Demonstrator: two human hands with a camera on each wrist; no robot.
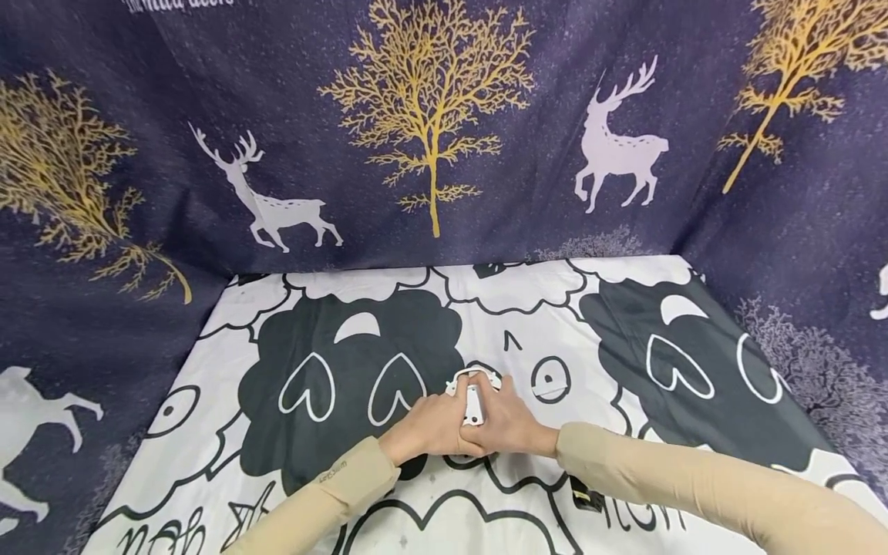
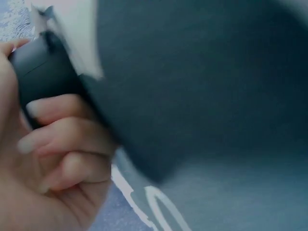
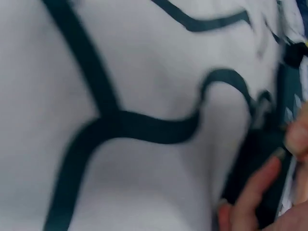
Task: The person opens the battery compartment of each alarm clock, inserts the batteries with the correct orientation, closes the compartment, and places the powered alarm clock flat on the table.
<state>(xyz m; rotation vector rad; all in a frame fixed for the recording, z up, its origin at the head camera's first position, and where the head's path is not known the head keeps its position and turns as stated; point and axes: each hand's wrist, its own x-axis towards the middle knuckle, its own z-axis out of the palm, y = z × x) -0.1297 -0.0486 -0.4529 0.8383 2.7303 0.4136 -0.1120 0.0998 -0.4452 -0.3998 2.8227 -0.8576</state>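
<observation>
Both hands hold one small black-and-white object, out over the middle of the patterned cloth. In the head view its white face [image 1: 473, 407], with small dark spots, shows between the hands, and a wider white part lies past the fingertips. The left hand [image 1: 433, 424] grips it from the left; in the left wrist view the fingers curl against its smooth, rounded black body [image 2: 45, 70]. From the other side the right hand [image 1: 509, 420] holds it, the thumbs close together at the near end. In the right wrist view the right fingers [image 3: 255, 192] bend against a dark side of it.
A white cloth [image 1: 409, 501] with black cartoon drawings covers the surface. Close to the right sleeve lies a small black item [image 1: 586, 495] with a yellow mark. Dark blue fabric [image 1: 486, 223] with deer and golden trees hangs behind and at both sides.
</observation>
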